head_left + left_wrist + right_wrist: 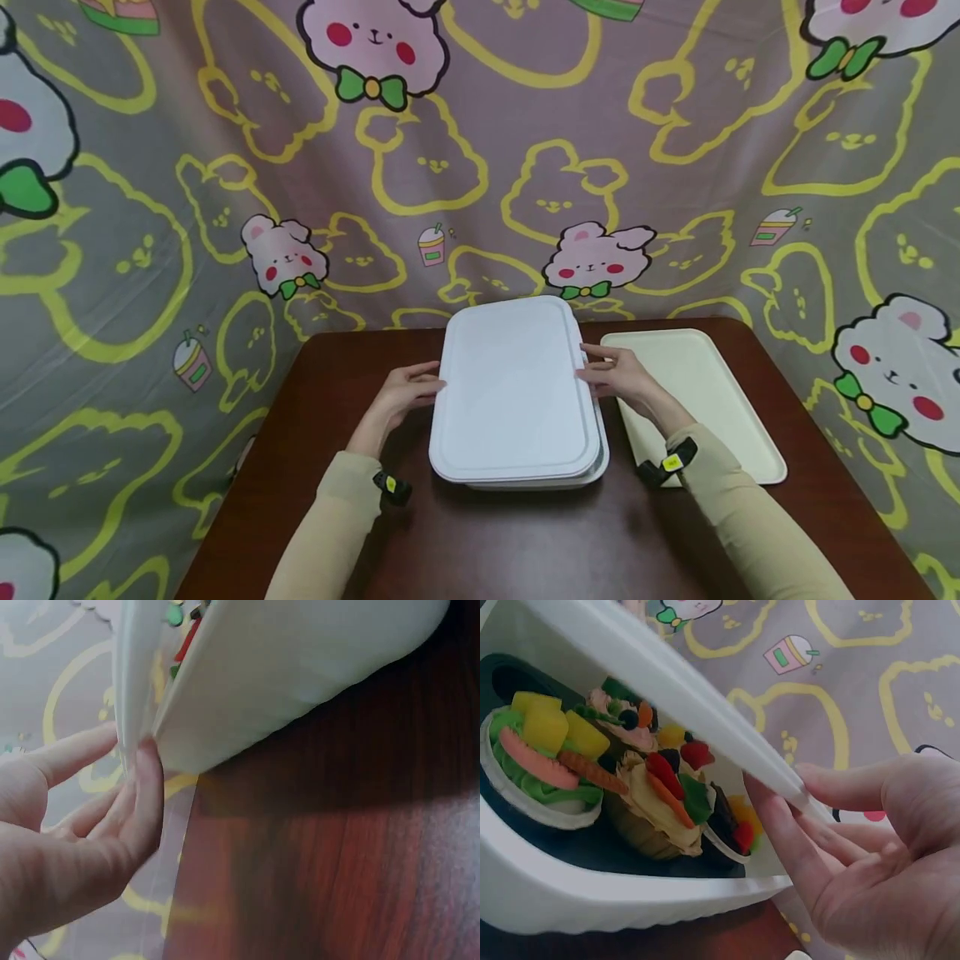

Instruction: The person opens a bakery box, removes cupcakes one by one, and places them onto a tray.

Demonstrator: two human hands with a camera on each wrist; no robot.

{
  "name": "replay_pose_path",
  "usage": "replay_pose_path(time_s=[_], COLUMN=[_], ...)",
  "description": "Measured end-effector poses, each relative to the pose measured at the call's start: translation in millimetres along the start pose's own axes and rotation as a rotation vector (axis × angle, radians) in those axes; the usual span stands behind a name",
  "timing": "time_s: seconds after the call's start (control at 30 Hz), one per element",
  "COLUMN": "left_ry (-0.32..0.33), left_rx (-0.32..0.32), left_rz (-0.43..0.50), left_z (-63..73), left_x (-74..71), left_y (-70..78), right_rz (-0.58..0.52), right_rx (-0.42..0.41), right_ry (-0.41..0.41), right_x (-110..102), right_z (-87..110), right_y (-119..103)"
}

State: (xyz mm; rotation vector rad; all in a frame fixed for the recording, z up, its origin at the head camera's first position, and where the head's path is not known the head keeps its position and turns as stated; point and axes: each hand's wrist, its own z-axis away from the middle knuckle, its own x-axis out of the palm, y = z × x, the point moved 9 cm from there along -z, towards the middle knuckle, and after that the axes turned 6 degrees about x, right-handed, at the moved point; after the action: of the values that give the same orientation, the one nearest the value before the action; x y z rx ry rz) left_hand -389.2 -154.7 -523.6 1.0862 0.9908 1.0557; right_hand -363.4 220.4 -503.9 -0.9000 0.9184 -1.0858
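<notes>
A white rectangular lid is held up over a white box, tilted so that a gap shows between the two. My left hand pinches the lid's left edge between thumb and fingers. On the opposite edge, my right hand grips it the same way. Through the gap in the right wrist view, several decorated cupcakes sit inside the box in a dark muffin tray. One has green frosting with yellow cubes; another has tan frosting with red and green pieces.
A cream tray lies flat on the dark wooden table, right of the box and partly under my right forearm. Behind the table hangs a patterned cloth with cartoon animals, also along both sides.
</notes>
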Motion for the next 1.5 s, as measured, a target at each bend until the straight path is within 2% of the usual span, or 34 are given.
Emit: replay_pose_path(time_s=[0.1,0.3,0.43,0.77,1.0,1.23,1.33,1.5], left_ry=[-0.031,-0.072,-0.053,0.020,0.038,0.037,0.032,0.066], left_rx=[-0.024,-0.008,-0.001,0.005,0.017,0.037,0.045,0.035], left_rz=[0.065,0.057,0.027,-0.147,-0.185,-0.200,-0.214,-0.261], left_z=[5.2,17.5,26.2,48.6,66.0,82.4,87.8,94.3], left_x=[-9.1,-32.1,-48.6,-84.4,-107.2,-129.7,-138.1,-149.4], left_y=[-2.7,2.8,2.3,-2.5,-7.6,-10.3,-11.6,-16.0], right_rz=[-0.013,-0.002,-0.009,-0.027,-0.030,-0.084,-0.078,-0.034], right_rx=[-0.008,-0.041,-0.049,-0.083,-0.099,-0.143,-0.163,-0.168], right_ry=[-0.040,-0.075,-0.083,-0.136,-0.161,-0.239,-0.246,-0.232], right_x=[7.6,25.7,40.6,82.6,108.8,137.0,147.8,163.5], right_z=[-0.9,-2.3,-4.2,-5.3,-7.0,-10.0,-10.9,-14.7], right_y=[-0.9,-7.9,-12.2,-23.4,-30.6,-41.0,-44.4,-42.8])
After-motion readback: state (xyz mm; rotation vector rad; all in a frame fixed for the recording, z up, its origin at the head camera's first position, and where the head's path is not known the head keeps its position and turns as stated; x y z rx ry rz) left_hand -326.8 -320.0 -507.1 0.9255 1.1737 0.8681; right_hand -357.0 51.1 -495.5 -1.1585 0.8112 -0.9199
